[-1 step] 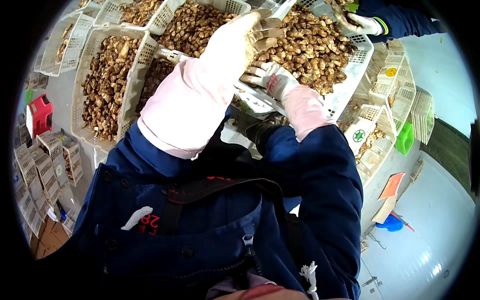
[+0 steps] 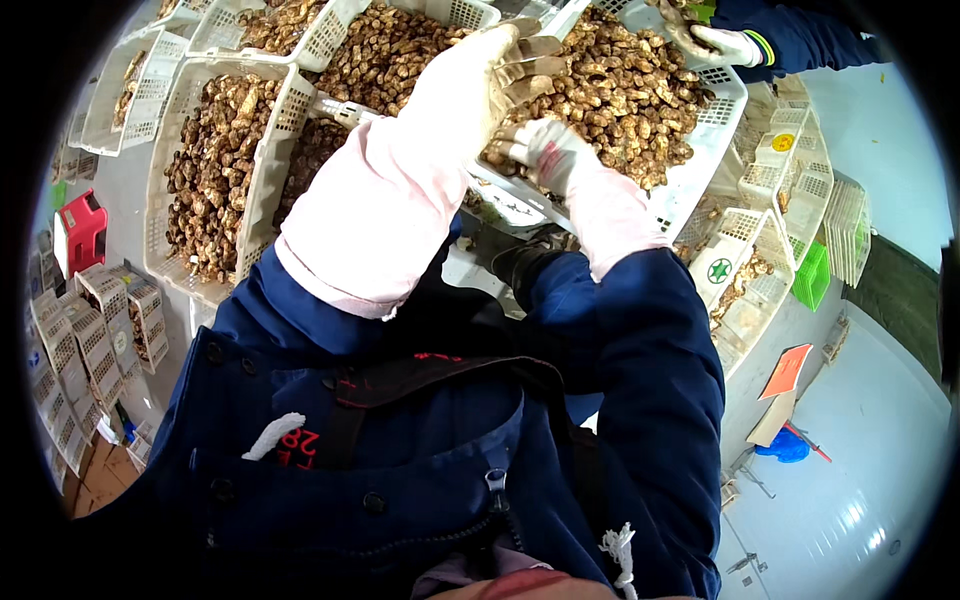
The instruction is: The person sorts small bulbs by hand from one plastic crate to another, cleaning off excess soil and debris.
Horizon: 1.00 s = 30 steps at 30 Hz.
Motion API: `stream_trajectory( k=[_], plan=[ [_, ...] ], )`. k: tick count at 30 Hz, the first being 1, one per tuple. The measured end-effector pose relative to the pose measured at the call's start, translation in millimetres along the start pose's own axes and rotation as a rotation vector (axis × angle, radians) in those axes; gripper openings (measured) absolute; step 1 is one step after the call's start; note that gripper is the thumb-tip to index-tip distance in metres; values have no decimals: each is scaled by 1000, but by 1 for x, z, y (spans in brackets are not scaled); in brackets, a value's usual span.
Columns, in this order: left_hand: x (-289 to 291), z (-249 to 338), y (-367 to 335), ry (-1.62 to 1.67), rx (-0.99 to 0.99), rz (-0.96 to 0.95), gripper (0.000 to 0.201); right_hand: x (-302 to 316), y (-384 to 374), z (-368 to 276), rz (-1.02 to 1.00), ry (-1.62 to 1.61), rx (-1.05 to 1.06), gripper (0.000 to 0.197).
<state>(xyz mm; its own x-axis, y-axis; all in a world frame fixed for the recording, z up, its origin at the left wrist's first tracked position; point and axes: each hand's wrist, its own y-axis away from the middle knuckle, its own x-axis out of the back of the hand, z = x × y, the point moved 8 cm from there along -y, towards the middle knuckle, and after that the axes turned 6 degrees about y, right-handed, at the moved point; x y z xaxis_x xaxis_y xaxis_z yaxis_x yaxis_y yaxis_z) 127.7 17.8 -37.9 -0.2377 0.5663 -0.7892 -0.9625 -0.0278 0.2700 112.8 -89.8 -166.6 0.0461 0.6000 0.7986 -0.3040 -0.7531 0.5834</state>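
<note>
A white tray point(image 2: 722, 115) at the top centre bears a heap of small brown, knobbly, mushroom-like pieces point(image 2: 625, 100). Over the heap's left side reaches my left hand point(image 2: 480, 85), in a pale, soiled glove, with its fingers spread toward the right and nothing seen in them. My right hand point(image 2: 555, 155), also gloved, is at the near left corner of the heap. Its fingers touch or hover just over the pieces there; motion smears them, so whether they hold one cannot be told. Both forearms wear pink cuffs over dark blue sleeves.
Another person's gloved hand point(image 2: 725, 47) is at the heap's far right. White perforated crates point(image 2: 262, 165) of similar brown pieces stand to the left, with more crates point(image 2: 765, 290) at the right. A red stool point(image 2: 82, 232) and green baskets point(image 2: 812, 277) stand farther out.
My right hand has lifted and shifted slightly right, and its fingers have drawn in from the tray's edge. The left hand looks nearly unmoved.
</note>
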Motion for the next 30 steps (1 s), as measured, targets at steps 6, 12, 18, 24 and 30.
stream_trajectory(
  k=[6, 12, 18, 24, 30],
  plan=[
    [-5, -6, -2, 39, 78, 5, 34, -47, 51, 89, 80, -186, -481, 63],
    [-4, -4, 0, 81, 40, -40, 34, 12, 36, 11, 153, -135, 1, 49],
    [-4, -9, -4, 88, 66, -47, 35, 6, -17, -13, 101, -96, 175, 38],
    [-1, -7, -4, 53, 48, -46, 34, 4, 10, 11, -91, -54, 26, 39],
    [-5, -7, -4, 84, 48, -59, 36, -4, 60, 84, -61, -339, -410, 38]
  ],
)
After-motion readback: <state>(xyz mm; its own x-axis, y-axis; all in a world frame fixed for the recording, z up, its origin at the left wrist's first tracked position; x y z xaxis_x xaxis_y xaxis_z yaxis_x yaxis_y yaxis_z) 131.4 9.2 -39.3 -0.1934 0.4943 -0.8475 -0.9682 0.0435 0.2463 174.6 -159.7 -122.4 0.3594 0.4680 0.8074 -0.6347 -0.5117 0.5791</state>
